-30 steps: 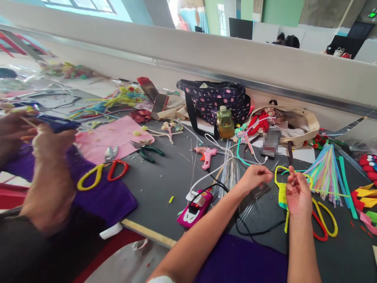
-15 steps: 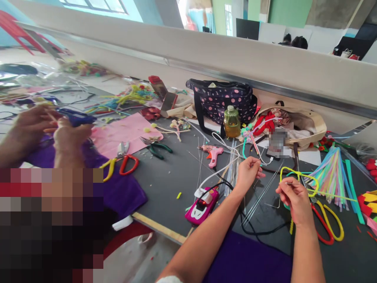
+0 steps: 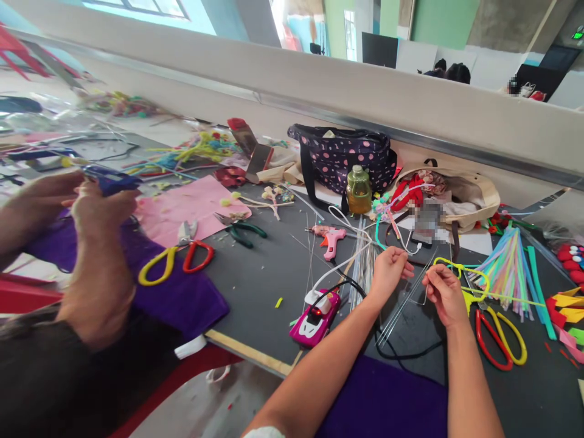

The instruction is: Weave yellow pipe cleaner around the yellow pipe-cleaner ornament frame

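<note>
My left hand (image 3: 390, 272) hovers above the dark table, thumb and fingers pinched together. Close by on its right, my right hand (image 3: 444, 293) is also closed in a pinch. Whatever lies between the fingertips of either hand is too thin to make out. Beside and partly behind my right hand is a yellow pipe cleaner (image 3: 460, 267) bent into a loop. Scissors with red and yellow handles (image 3: 500, 366) lie to its right. Straight thin wires (image 3: 401, 313) lie below and between the hands. A pink glue gun (image 3: 333, 238) rests left of my left hand.
A magenta power strip (image 3: 314, 322) with cords sits left of my forearm. Pastel pipe cleaners (image 3: 504, 267) fan out at right. Behind stand a bottle (image 3: 359, 193), a dotted bag (image 3: 349, 152) and a beige bag (image 3: 481, 198). A co-worker's hands (image 3: 98, 210) work at left near scissors (image 3: 157, 267) and pliers (image 3: 244, 233).
My right hand has moved left and slightly up, closer to my left hand. The left hand has barely shifted. The view has turned a little.
</note>
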### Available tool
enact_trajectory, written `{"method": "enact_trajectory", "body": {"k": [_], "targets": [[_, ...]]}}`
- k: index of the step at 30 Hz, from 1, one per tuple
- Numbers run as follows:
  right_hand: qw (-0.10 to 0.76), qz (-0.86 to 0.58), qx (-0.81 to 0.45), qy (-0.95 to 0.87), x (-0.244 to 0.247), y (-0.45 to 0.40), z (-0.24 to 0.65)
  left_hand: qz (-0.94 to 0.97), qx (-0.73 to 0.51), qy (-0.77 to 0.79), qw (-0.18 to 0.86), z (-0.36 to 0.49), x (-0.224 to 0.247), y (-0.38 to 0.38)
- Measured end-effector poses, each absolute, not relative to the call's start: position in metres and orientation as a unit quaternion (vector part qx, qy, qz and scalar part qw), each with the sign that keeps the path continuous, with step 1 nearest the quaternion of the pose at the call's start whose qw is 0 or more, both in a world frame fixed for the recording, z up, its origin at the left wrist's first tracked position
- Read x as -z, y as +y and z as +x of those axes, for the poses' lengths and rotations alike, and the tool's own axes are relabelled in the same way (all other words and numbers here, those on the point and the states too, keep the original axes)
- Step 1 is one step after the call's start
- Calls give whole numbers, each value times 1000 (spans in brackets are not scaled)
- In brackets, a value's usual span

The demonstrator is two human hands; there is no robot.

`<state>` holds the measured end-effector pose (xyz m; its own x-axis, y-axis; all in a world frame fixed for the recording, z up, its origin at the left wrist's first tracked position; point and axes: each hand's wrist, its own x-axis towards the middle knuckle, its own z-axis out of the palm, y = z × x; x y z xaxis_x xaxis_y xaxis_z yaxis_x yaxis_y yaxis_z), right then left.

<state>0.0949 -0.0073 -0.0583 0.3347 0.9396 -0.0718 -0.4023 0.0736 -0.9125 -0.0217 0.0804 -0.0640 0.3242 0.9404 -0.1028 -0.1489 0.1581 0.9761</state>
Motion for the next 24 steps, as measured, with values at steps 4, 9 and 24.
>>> {"method": "enact_trajectory", "body": {"k": [4, 9, 24], "targets": [[684, -468, -490, -271, 64, -3, 97, 462, -432, 390, 670, -20, 65, 80], [699, -462, -475, -270, 69, -2, 101, 457, -429, 390, 675, -18, 70, 81], [709, -453, -474, -259, 71, -6, 107, 501, -426, 381, 650, -18, 76, 85]]}}
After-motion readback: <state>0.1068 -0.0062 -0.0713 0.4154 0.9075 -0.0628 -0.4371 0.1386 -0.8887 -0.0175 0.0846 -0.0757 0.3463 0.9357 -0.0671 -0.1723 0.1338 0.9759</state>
